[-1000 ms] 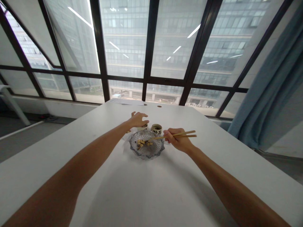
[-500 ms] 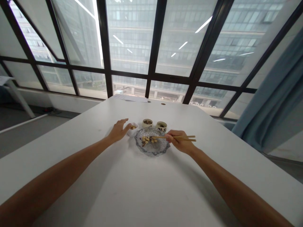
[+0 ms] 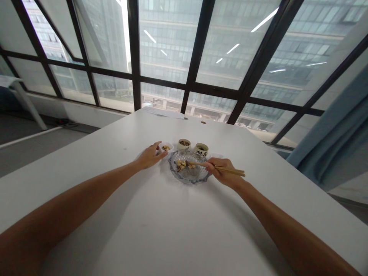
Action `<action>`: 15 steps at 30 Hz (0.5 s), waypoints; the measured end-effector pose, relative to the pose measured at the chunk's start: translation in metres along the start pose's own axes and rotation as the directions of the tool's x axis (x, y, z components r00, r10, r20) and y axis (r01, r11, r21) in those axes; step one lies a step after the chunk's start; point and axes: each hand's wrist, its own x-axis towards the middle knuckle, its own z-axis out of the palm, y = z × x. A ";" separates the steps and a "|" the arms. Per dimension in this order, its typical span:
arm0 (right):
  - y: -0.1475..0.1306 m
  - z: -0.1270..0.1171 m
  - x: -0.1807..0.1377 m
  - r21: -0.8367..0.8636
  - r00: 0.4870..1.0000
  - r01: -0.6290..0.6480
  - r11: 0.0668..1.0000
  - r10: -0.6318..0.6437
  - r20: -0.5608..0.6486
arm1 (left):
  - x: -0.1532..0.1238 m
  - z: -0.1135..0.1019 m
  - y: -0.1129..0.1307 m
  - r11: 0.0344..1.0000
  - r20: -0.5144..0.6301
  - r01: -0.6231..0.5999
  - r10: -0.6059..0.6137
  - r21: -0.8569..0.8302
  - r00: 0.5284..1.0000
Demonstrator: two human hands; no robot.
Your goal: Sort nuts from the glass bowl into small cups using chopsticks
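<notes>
My left hand [image 3: 150,156] holds a small white bowl [image 3: 171,148] between its thumb and fingers; brownish and yellowish pieces lie in the bowl. Wooden chopsticks [image 3: 233,170] are gripped in my right hand [image 3: 223,171], at the right rim of a clear glass dish [image 3: 191,179] with a wavy edge. Their tips reach into the dish among pale, nut-like pieces [image 3: 181,165] and a few darker bits. Whether the tips pinch a piece is too small to tell.
Behind the dish stand two cream cups: one [image 3: 184,147] with dark bits inside, the other [image 3: 201,152] with dark characters on its side. Papers [image 3: 163,112] lie at the far end of the white table [image 3: 161,222]. A blue curtain [image 3: 330,145] hangs at the right by the windows.
My left hand has closed in around the white bowl, with fingers on its far side and thumb in front. The chopstick tips stay among the pieces. The whole view has shifted slightly.
</notes>
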 end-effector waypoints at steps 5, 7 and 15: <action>0.001 0.001 -0.001 0.073 0.996 -0.044 0.996 0.049 -0.068 | 0.000 0.001 0.000 1.000 -0.002 0.011 -0.011 0.002 1.000; 0.000 0.003 -0.001 0.106 0.995 -0.058 0.993 0.066 -0.073 | 0.000 0.001 0.000 1.000 0.001 0.010 -0.010 -0.004 1.000; -0.001 0.006 -0.002 0.114 0.993 -0.085 0.990 0.094 -0.073 | 0.002 0.002 -0.002 1.000 0.009 0.003 -0.003 -0.001 1.000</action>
